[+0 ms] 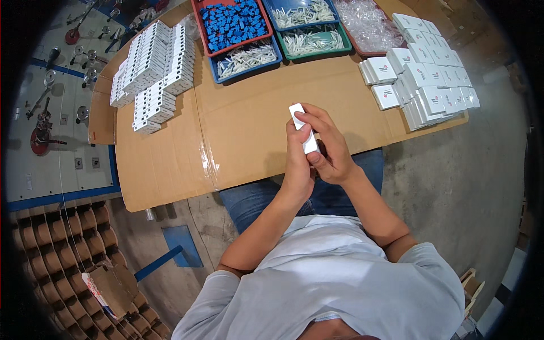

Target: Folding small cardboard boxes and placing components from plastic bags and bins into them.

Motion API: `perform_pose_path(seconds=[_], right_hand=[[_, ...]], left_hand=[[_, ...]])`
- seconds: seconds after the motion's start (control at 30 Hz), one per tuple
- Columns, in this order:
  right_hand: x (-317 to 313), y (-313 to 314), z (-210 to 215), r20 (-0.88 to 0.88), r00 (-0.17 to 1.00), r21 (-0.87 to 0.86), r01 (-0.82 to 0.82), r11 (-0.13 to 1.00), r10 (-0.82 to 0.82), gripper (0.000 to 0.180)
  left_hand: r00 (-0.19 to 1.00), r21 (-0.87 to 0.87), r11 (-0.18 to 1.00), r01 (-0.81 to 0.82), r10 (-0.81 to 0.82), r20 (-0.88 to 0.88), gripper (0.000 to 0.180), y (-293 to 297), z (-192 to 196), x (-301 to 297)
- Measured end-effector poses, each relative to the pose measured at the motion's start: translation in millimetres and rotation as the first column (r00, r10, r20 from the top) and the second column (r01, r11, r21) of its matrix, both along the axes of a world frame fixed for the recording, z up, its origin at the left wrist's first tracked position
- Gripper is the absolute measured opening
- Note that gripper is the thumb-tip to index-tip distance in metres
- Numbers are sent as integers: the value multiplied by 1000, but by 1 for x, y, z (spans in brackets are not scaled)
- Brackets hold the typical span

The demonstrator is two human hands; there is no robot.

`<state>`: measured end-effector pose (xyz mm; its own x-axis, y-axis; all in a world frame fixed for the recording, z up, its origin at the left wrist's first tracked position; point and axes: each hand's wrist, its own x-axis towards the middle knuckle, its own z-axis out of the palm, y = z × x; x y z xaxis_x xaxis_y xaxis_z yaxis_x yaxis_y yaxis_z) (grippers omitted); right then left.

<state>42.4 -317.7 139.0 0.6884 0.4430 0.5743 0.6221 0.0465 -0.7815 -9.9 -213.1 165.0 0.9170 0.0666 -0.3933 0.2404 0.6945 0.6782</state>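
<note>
Brown cardboard tabletop (249,124) ahead; left hand (297,161) and right hand (335,148) clasp a slim white box (310,145), seemingly mid-handling; turning it needs loosening.

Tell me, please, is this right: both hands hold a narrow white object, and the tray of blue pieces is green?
The colour is wrong: the tray of blue pieces is red, as the head view shows. The left hand and right hand do hold a narrow white object.
</note>
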Motion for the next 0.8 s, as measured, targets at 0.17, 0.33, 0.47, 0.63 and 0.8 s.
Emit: perform_pose_path(seconds=[0.17,0.33,0.47,0.63,0.8], right_hand=[[1,-3,0,1,1000,25,-7,1000,7,70],[1,1,0,6,1000,63,-16,998,16,70],[-1,1,-3,-6,1000,36,1,999,-1,72],[-6,3,-4,-3,1000,7,21,1000,-21,74],[-7,5,-4,34,999,-7,37,999,-37,72]], left_hand=[[999,29,999,38,-37,-31,57,2,5,-1],[999,30,999,34,-34,-4,56,3,3,-2],[1000,33,999,13,-12,-6,55,2,4,-1],[1000,35,999,-2,2,-5,51,0,7,-3],[999,60,997,-42,41,21,50,-3,-4,-2]])
